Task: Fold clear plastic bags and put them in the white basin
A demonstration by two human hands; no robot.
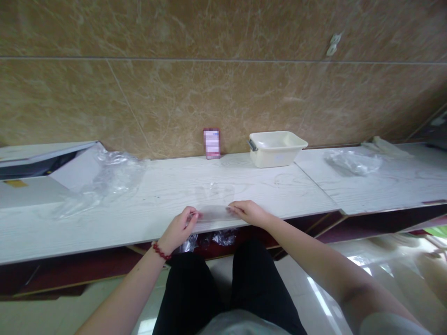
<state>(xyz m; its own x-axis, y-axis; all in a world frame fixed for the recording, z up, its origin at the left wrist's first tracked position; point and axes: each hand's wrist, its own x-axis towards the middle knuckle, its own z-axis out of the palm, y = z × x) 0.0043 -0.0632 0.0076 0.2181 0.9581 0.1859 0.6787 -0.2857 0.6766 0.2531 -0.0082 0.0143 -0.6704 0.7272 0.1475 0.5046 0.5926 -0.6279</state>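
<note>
A thin, transparent plastic sheet [214,213] stretches between my two hands just above the front edge of the white table. My left hand [182,226], with a red bead bracelet at the wrist, pinches its left end. At the right end, the thumb and fingers of my right hand [247,211] are closed on the same sheet. Whether it is a bag or a single film, I cannot tell. Right behind it, another faint transparent piece of plastic [213,190] lies flat on the tabletop.
Against the marble wall stand a small red-framed card [212,143] and a cream plastic bin [275,156] with a grey handle. Crumpled plastic wrap [118,177] lies beside an open white box [31,193] at left. More plastic [354,161] rests at right. Shelves run under the tabletop [167,186].
</note>
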